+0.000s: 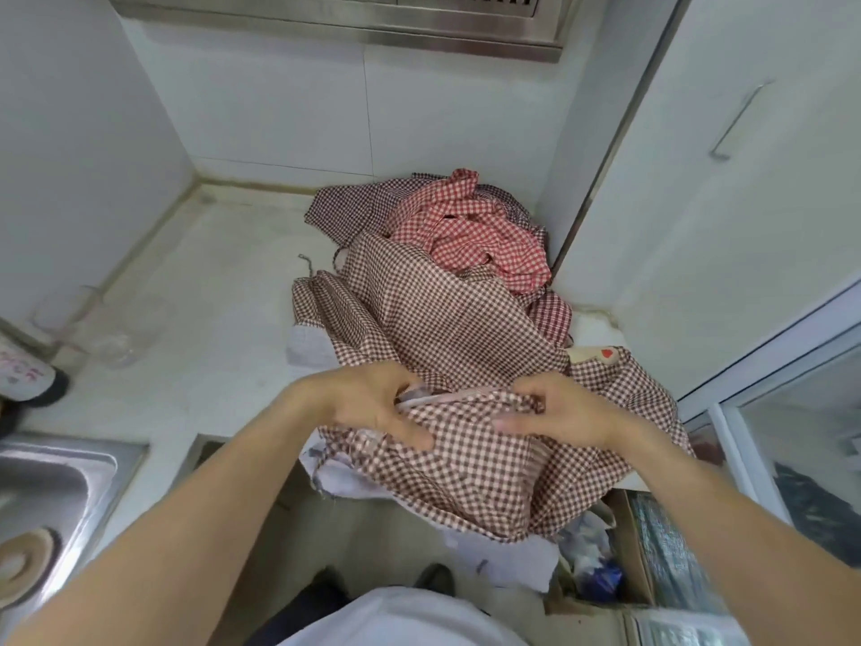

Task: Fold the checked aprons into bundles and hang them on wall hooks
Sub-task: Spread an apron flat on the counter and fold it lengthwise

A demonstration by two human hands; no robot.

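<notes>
Both hands are in on the brown apron (466,328), which lies crumpled across the near part of the table (223,291) and spills over its front edge. The left hand (372,407) sits on the cloth's left side, thumb stretched out flat over the checks, fingers (400,389) curled into a bunched fold and a pale band at the apron's top edge. The right hand (559,412) comes in from the other side, fingers curled and pinching that same bunched edge, so the fold runs straight between the two hands. The hands are near each other, not touching. Behind the brown apron, in the corner against the wall, a red apron (480,230) is heaped loosely on top of a darker apron (345,207), both well clear of the hands. Off to the left, a steel sink (60,477) is set into the table, and a clear jug (88,324) stands by the left wall.
</notes>
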